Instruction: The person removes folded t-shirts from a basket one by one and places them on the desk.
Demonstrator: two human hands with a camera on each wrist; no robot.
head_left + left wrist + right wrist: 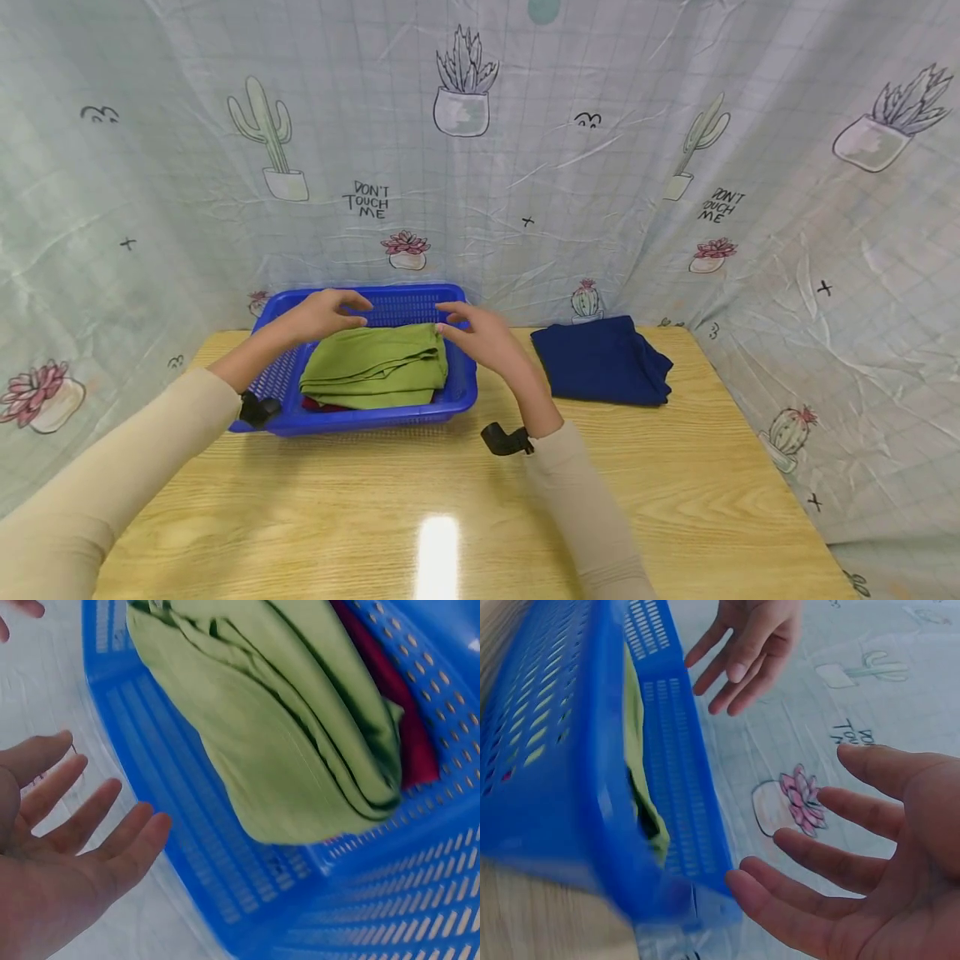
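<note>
A folded green cloth (375,367) lies in a blue plastic basket (360,414), with a bit of dark red cloth (416,754) showing beneath it. My left hand (326,312) hovers over the basket's left back part, fingers spread and loosely bent, holding nothing. On the other side, my right hand (480,333) is above the basket's right rim, its fingers likewise apart and nothing in them. Both wrist views show relaxed fingers clear of the green cloth, with the palms roughly facing each other.
To the right of the basket a folded navy cloth (600,362) lies on the wooden table (360,517). A printed curtain (525,167) hangs close behind the table and along its sides. Each wrist carries a small black camera (504,439).
</note>
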